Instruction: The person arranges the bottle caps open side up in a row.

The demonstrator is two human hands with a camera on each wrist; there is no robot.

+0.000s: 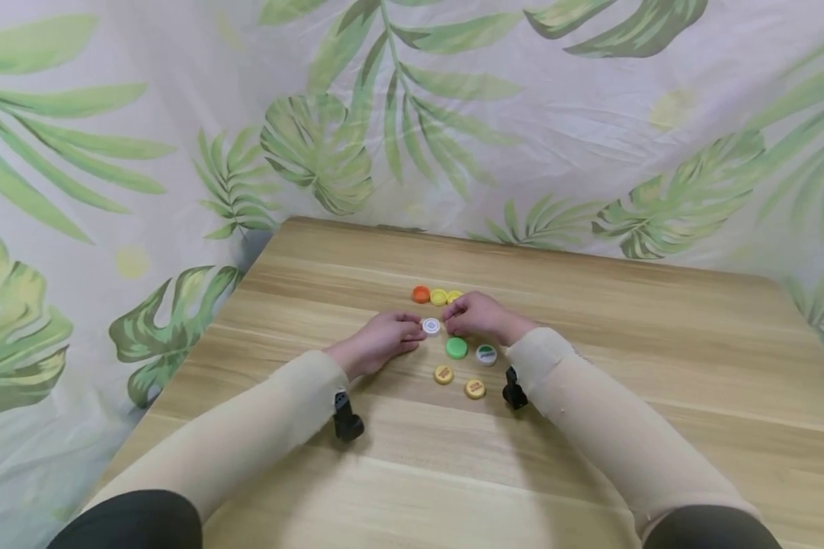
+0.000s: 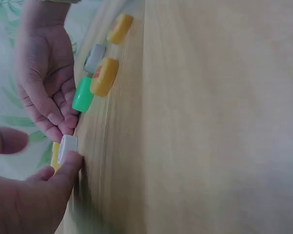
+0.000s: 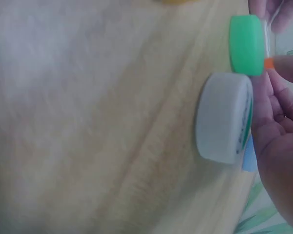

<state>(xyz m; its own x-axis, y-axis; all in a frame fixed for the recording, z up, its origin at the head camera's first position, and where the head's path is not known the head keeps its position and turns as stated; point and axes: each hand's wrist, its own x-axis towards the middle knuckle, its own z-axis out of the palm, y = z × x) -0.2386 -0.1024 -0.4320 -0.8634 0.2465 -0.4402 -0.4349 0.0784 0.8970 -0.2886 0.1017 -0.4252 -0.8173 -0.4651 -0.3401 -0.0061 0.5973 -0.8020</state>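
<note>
Your left hand [image 1: 377,341] meets the white cap [image 1: 431,326] at its nine o'clock, fingers loosely extended and touching, thumb apart; your right hand [image 1: 483,316], empty and loosely bent, sits just off its three o'clock, with the green cap [image 1: 456,348] at four and the orange cap [image 1: 421,294] at eleven
</note>
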